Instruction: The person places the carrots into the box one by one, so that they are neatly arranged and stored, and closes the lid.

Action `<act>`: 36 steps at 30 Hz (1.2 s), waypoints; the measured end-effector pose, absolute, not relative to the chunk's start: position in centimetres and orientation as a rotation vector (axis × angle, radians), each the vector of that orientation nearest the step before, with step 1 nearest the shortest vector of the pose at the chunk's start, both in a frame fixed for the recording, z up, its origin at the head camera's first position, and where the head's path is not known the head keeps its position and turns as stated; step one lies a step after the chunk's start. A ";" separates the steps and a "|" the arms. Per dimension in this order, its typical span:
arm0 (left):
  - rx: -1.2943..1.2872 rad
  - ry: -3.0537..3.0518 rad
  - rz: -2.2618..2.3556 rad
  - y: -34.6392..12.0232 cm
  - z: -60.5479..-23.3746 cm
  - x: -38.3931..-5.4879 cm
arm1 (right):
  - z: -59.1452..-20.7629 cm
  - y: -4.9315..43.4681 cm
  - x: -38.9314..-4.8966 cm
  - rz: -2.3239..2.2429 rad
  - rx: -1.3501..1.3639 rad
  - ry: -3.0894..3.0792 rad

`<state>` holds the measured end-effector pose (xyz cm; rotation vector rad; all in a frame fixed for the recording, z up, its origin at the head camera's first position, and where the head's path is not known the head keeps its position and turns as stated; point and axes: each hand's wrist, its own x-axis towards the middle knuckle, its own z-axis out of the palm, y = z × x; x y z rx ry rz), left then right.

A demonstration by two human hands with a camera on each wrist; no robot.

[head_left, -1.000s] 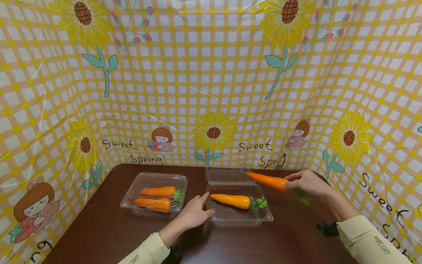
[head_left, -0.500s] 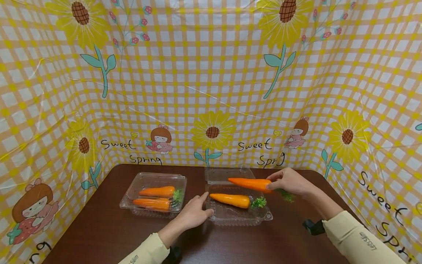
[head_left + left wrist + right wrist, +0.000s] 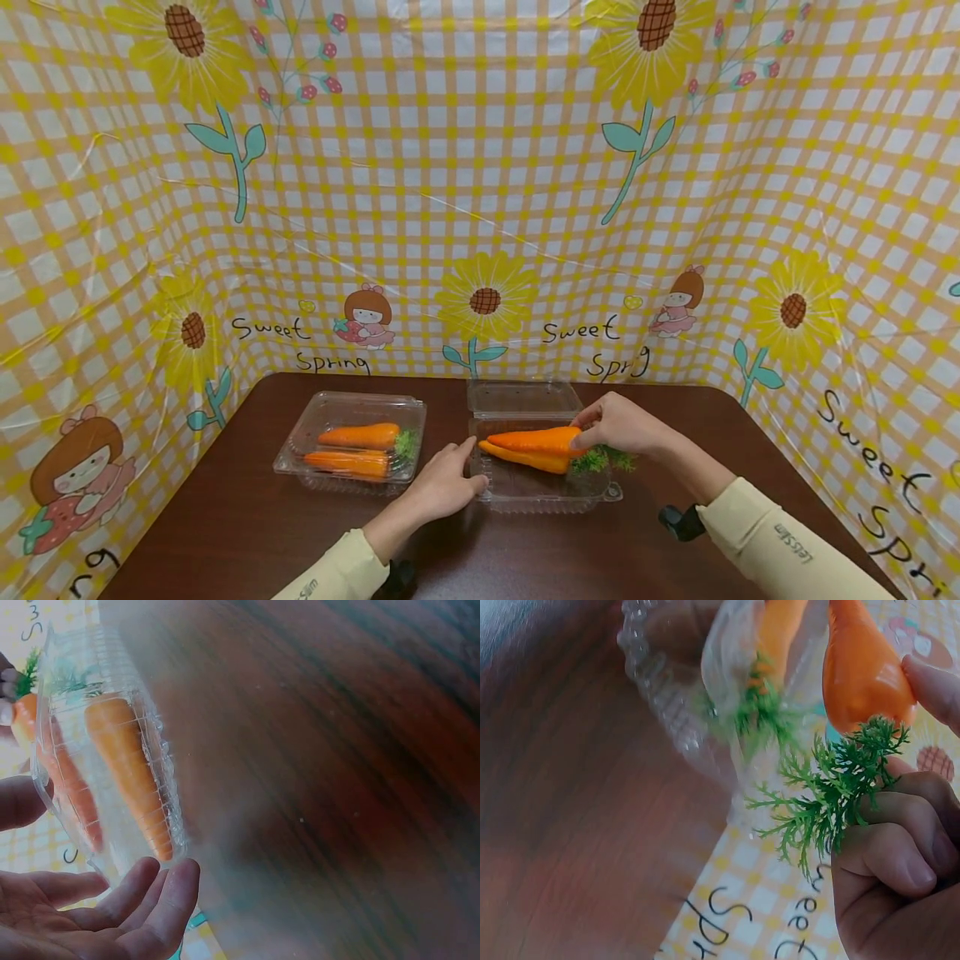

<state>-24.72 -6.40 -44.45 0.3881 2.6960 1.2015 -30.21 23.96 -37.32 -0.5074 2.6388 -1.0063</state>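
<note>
My right hand (image 3: pixel 626 425) pinches an orange carrot (image 3: pixel 536 439) at its thick end, by the green leaves (image 3: pixel 840 776). Its tip points left, low over the right-hand clear plastic container (image 3: pixel 536 500). Inside lies a yellower carrot (image 3: pixel 551 463), which the held one partly overlaps in the head view. My left hand (image 3: pixel 442 483) touches that container's left end, fingers extended along its wall, thumb (image 3: pixel 22 802) at the rim. The container's hinged lid (image 3: pixel 521 400) is folded back behind it.
A second clear container (image 3: pixel 352 404), lid closed, stands left of my left hand with two carrots (image 3: pixel 358 435) inside. Dark wood table (image 3: pixel 495 558) surrounds both. A yellow checked cloth (image 3: pixel 480 192) hangs behind and along the sides.
My right hand has brought the carrot left and down, from right of the lid to beside the carrot in the open container. My left hand stays at the container's left end.
</note>
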 end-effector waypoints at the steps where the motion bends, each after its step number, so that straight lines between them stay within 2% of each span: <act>1: 0.389 2.693 1.203 -6.4 -44.5 -24.7 | -37.5 23.7 -30.2 -1.002 -0.512 2.638; 17: 0.406 2.684 1.211 -6.3 -44.5 -24.7 | -40.0 21.8 -29.7 -0.885 -0.588 2.677; 29: 0.386 2.686 1.205 -6.3 -44.4 -24.6 | -41.0 21.0 -29.4 -0.510 -0.464 2.800; 36: 0.394 2.704 1.198 -6.4 -44.3 -24.6 | -40.8 21.3 -29.4 -0.523 -0.469 2.815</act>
